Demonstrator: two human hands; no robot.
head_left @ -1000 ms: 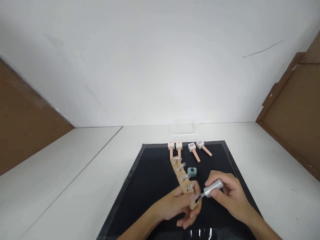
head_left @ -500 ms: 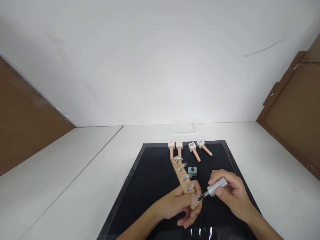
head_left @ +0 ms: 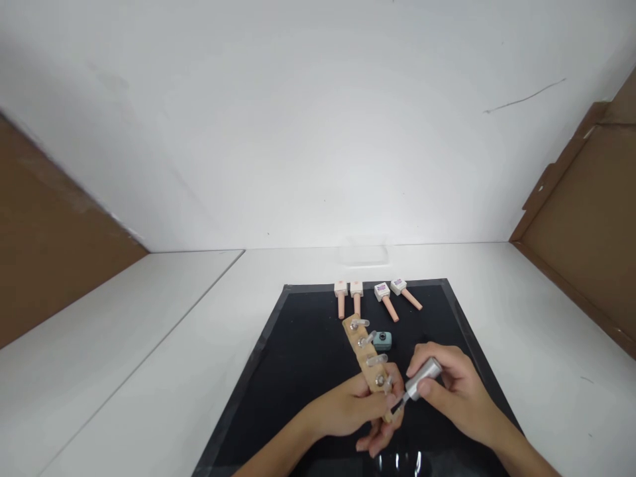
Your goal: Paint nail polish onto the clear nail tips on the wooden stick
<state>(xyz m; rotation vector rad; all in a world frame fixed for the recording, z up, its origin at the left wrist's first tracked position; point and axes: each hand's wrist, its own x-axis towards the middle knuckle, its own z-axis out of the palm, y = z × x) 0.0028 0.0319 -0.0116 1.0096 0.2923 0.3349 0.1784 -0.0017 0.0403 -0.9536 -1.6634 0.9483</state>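
A tan strip (head_left: pixel 364 352), set with a row of clear tips (head_left: pixel 378 360) on metal studs (head_left: pixel 380 380), slants away from the left hand (head_left: pixel 362 407) clasping its near end. Tilted in the right hand (head_left: pixel 456 384), a silver-handled brush (head_left: pixel 424 379) points its dark bristles (head_left: pixel 397 405) down at the nearest tip.

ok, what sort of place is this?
Probably a manicure practice station on a white table: pink-capped, polish-style bottles on a black mat, a strip bearing clear nail-like tips in the left hand, and a silver-handled brush in the right hand.
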